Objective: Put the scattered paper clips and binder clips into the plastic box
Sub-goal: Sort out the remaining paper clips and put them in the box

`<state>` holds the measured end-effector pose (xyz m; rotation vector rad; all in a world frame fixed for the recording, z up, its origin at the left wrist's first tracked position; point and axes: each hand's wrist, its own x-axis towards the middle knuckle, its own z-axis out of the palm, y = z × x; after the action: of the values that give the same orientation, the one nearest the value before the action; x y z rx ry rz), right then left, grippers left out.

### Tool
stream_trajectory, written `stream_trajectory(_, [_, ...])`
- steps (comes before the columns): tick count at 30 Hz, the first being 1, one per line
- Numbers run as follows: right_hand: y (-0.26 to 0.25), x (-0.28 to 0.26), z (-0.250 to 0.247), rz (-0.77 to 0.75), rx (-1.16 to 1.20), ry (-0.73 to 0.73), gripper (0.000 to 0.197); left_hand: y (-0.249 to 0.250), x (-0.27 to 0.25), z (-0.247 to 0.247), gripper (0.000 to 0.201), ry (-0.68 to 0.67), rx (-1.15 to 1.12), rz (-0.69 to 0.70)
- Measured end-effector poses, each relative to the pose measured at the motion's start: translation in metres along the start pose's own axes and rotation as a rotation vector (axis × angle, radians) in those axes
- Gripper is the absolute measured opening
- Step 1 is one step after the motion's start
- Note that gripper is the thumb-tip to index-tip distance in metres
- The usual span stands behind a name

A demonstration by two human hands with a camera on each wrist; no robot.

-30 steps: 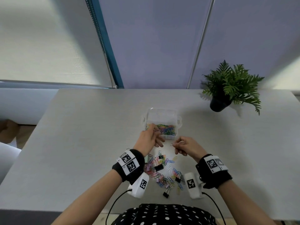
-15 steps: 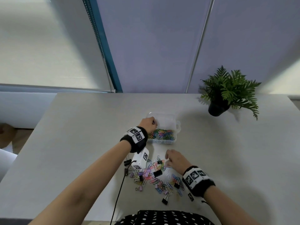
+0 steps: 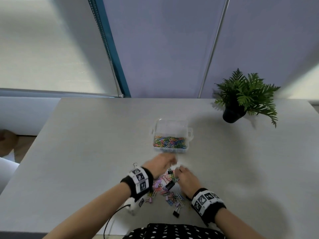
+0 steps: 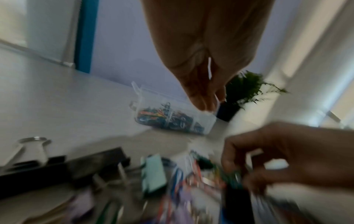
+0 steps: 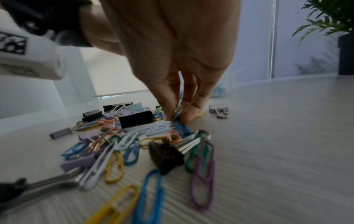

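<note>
Clips [image 3: 165, 192] were mid-gathering: right hand [image 5: 180, 97] pinched one, left hand [image 4: 206, 72] hung open; box [image 3: 170, 135] awaited next.

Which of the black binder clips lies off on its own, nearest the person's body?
The small black binder clip at the pile's near edge, lying apart, silver handles pointing away from the person. The other black ones sit within the heap.

Colourful clips [image 3: 168, 192] lie heaped near the clear, partly filled plastic box [image 3: 189, 135].

Clear glossy plastic box [image 3: 172, 125]; coated wire paper clips [image 5: 203, 174] — smooth; metal-handled binder clip [image 5: 168, 153]; matt, finely grained table [image 3: 86, 144].
</note>
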<state>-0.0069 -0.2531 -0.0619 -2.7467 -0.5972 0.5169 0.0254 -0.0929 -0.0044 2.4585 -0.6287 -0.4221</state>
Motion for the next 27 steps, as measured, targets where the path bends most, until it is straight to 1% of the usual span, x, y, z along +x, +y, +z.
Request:
stream_trajectory(2, [-0.001, -0.001, -0.001, 0.001, 0.022, -0.026, 0.035, 0.004, -0.014, 0.018, 0.027, -0.155, 0.182, 0.122])
stream_trajectory(3, [-0.001, -0.001, -0.002, -0.006, 0.037, -0.029, 0.036, 0.002, -0.018, 0.025, 0.033, -0.206, 0.262, 0.149])
stream_trajectory(4, [-0.002, -0.002, -0.003, -0.015, 0.042, -0.029, 0.036, 0.001, -0.020, 0.029, 0.037, -0.246, 0.327, 0.134])
stream_trajectory(6, [-0.002, -0.004, -0.006, -0.025, 0.034, -0.032, 0.035, 0.000, -0.022, 0.032, 0.038, -0.246, 0.423, 0.142])
stream_trajectory(8, [-0.002, -0.007, -0.008, -0.036, 0.035, -0.033, 0.035, -0.002, -0.025, 0.035, 0.036, -0.223, 0.477, 0.189])
stream_trajectory(9, [-0.001, -0.008, -0.007, -0.040, 0.038, -0.032, 0.034, -0.007, -0.025, 0.040, 0.036, -0.229, 0.554, 0.222])
stream_trajectory(11, [0.002, -0.011, -0.006, -0.045, 0.040, -0.032, 0.033, -0.012, -0.026, 0.045, 0.039, -0.181, 0.614, 0.227])
stream_trajectory(13, [0.004, -0.013, -0.005, -0.038, 0.016, -0.052, 0.031, -0.012, -0.024, 0.047, 0.038, -0.162, 0.555, 0.215])
stream_trajectory(15, [0.006, -0.014, -0.005, -0.016, 0.014, -0.070, 0.028, -0.007, -0.024, 0.042, 0.039, -0.197, 0.508, 0.155])
stream_trajectory(16, [0.007, -0.013, -0.006, -0.009, 0.031, -0.080, 0.025, -0.007, -0.024, 0.042, 0.041, -0.233, 0.508, 0.136])
stream_trajectory(18, [0.012, -0.012, -0.010, -0.004, 0.126, -0.070, 0.012, -0.007, -0.024, 0.040, 0.045, -0.244, 0.481, 0.091])
stream_trajectory(19, [0.016, -0.012, -0.013, 0.014, 0.206, -0.050, 0.009, -0.007, -0.024, 0.038, 0.044, -0.244, 0.437, 0.064])
stream_trajectory(22, [0.029, -0.015, -0.022, 0.159, 0.526, 0.026, 0.018, -0.014, -0.023, 0.030, 0.034, -0.167, 0.199, -0.009])
stream_trajectory(24, [0.035, -0.017, -0.029, 0.230, 0.780, 0.017, 0.023, -0.022, -0.023, 0.025, 0.032, -0.103, 0.059, -0.047])
stream_trajectory(25, [0.038, -0.018, -0.033, 0.255, 0.870, 0.013, 0.022, -0.025, -0.025, 0.022, 0.030, -0.076, 0.016, -0.060])
stream_trajectory(27, [0.042, -0.015, -0.040, 0.292, 0.989, 0.022, 0.015, -0.033, -0.029, 0.014, 0.025, -0.025, -0.016, -0.068])
